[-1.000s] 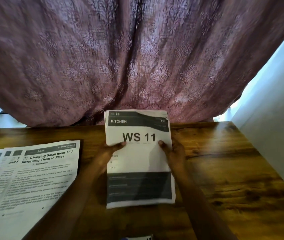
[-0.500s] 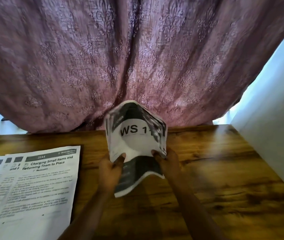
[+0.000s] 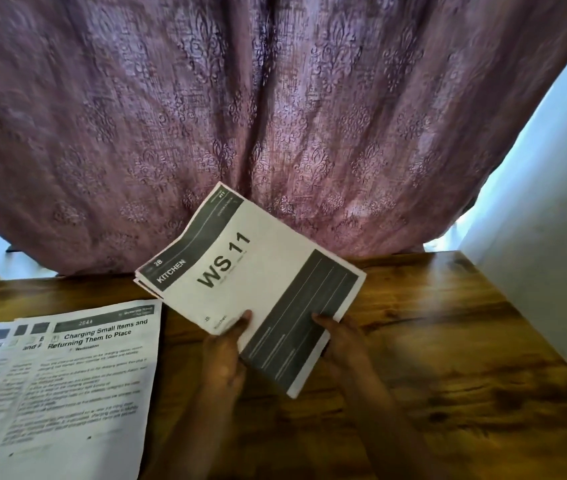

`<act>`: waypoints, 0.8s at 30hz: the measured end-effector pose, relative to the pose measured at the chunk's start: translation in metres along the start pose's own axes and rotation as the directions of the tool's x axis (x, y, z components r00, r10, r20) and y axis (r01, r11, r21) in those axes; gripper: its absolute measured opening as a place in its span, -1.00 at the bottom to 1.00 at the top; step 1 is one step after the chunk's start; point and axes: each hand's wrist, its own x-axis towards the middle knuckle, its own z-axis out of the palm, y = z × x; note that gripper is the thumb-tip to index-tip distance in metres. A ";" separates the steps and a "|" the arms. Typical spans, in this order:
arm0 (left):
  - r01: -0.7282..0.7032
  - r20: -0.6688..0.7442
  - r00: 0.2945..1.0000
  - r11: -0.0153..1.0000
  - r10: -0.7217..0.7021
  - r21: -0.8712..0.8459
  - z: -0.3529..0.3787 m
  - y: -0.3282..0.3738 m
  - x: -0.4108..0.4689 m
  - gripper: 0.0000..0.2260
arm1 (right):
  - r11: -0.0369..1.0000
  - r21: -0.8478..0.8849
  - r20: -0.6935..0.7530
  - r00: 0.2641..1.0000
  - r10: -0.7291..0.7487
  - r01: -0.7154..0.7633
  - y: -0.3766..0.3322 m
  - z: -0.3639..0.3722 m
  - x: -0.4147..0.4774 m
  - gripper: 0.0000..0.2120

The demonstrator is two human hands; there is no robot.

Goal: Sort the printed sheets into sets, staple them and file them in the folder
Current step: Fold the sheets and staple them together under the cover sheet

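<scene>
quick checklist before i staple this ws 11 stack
1. Grip: left hand and right hand both hold the near edge of the WS 11 stack: ok.
2. Edges squared: sheet corners sit staggered at the KITCHEN corner: not ok.
3. Kept apart from the fanned sheets on the left: no overlap: ok.
4. Room to tap it down: bare table to the right: ok.
5. Stapler within reach: none in view: cannot tell.
6. Folder ready: none in view: cannot tell.
</scene>
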 end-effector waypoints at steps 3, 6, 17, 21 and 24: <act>0.096 0.381 0.924 0.971 -0.005 -0.218 -0.033 0.032 0.023 -0.51 | 0.993 -0.080 -0.028 0.996 -0.085 0.083 -0.027 -0.014 0.005 -0.87; 0.301 0.650 0.748 0.941 -0.132 -0.155 -0.070 0.077 0.061 -0.13 | 0.964 -0.173 0.031 0.980 -0.198 0.200 -0.048 -0.030 0.006 -0.88; -0.644 0.354 0.754 0.518 0.553 0.563 -0.016 0.068 0.004 -0.88 | 0.703 -0.263 0.169 0.749 -0.641 0.661 -0.058 -0.026 -0.017 -0.76; -0.426 0.171 0.875 0.554 0.453 0.715 -0.045 -0.004 0.005 -0.85 | 0.743 -0.378 0.064 0.816 -0.574 0.552 0.009 -0.032 0.003 -0.79; -0.289 0.088 0.934 0.589 0.345 0.755 -0.056 -0.031 0.008 -0.87 | 0.749 -0.474 0.030 0.858 -0.512 0.463 0.038 -0.037 0.012 -0.82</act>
